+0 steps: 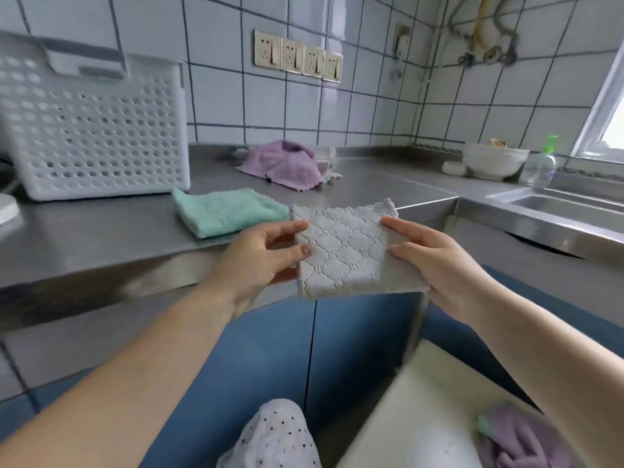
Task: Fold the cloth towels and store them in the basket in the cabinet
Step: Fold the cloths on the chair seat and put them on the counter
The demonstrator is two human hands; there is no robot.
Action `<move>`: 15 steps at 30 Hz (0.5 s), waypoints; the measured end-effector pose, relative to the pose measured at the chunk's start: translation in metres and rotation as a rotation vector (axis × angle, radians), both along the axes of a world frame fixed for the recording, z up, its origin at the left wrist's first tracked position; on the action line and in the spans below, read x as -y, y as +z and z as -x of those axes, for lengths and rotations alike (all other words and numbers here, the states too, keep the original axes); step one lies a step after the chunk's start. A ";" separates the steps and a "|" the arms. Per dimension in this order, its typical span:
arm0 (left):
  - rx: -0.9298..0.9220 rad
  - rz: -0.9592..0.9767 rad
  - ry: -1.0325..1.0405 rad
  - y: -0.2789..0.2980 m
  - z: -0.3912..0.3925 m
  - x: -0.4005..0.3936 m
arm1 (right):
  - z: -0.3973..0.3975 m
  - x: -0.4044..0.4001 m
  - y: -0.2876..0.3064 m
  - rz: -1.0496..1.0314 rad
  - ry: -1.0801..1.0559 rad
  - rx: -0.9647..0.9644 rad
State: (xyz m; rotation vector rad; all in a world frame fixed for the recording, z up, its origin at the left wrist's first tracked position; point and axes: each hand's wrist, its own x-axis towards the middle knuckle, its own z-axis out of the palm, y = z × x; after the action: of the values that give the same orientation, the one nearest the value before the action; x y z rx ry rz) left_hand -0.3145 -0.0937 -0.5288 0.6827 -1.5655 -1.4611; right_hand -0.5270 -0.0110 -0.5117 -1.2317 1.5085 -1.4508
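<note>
I hold a folded grey quilted towel (344, 251) in the air in front of the steel counter's edge. My left hand (260, 261) pinches its left edge between thumb and fingers. Gripping the right edge is my right hand (435, 258), thumb on top. A folded mint-green towel (226, 211) lies on the counter just behind. Farther back sits a crumpled purple towel (280, 163). The white perforated basket (98, 130) stands on the counter at the left.
The steel counter (101, 238) runs into a corner with a sink (557, 204) at the right. White bowls (493, 160) and a soap bottle (543, 163) stand by the window. Below are blue cabinet doors (270, 359) and a white bin holding purple cloth (520, 437).
</note>
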 end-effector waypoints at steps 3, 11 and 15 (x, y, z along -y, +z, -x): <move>0.012 0.094 0.121 0.026 -0.028 0.011 | -0.022 0.026 0.030 0.056 0.068 -0.049; 0.210 0.243 0.369 0.077 -0.089 0.054 | -0.075 0.118 0.064 0.121 0.041 -0.114; 0.528 0.417 0.500 0.079 -0.096 0.070 | -0.092 0.157 0.059 0.056 0.002 -0.238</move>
State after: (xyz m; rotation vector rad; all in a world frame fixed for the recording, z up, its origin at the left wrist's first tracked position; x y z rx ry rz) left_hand -0.2189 -0.1638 -0.4503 1.1602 -1.8368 -0.5815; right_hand -0.4352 -0.1677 -0.4524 -1.4823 1.6296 -1.3927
